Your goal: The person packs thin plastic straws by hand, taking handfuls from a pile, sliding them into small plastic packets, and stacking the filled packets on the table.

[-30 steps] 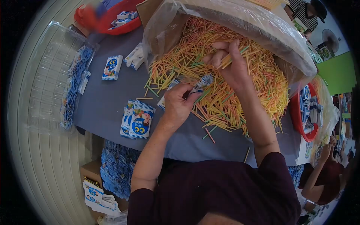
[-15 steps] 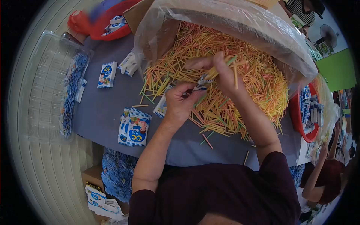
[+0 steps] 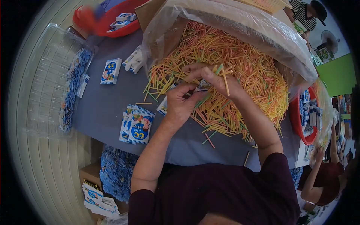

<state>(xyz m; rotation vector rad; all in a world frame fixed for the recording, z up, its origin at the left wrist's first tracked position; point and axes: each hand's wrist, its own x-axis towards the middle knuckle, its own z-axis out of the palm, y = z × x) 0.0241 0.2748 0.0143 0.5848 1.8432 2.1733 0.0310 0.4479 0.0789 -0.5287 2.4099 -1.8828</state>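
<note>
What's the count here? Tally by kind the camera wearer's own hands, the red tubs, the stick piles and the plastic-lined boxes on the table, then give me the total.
Own hands: 2 (left hand and right hand)
Red tubs: 2
Stick pile: 1
Plastic-lined box: 1
Total: 6

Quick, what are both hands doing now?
Left hand: closed, pinching a small packet.
Right hand: partly closed around several coloured sticks, fingertips close to the packet; contact unclear.
</note>
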